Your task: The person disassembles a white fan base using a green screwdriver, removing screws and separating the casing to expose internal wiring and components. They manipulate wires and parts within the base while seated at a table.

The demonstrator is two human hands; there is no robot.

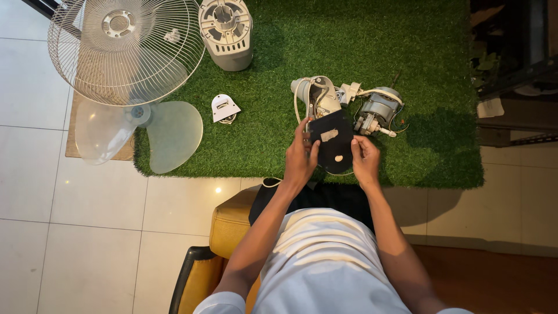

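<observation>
While both hands grip it at centre frame, the dark flat cover plate [331, 142] is held over the green turf mat [418, 70], just below the grey fan neck housing [317, 96].

- Left hand [299, 160]: fingers closed on the plate's left edge.
- Right hand [365, 158]: fingers closed on its right edge.
- Motor [378, 110]: right of the housing, joined to it by wires, lying on the mat.
- Wire guard [125, 49]: upper left, resting over the translucent fan blade [139, 131].
- Grey base shell [226, 32]: top centre.
- Small white bracket [224, 107]: left of centre.

Step in hand, by judgement: the plate is being examined or turned, apart from the housing. Its pale patches may be labels; the view is too coarse to say. The next move calls for a steady two-handed hold clear of the wires.
</observation>
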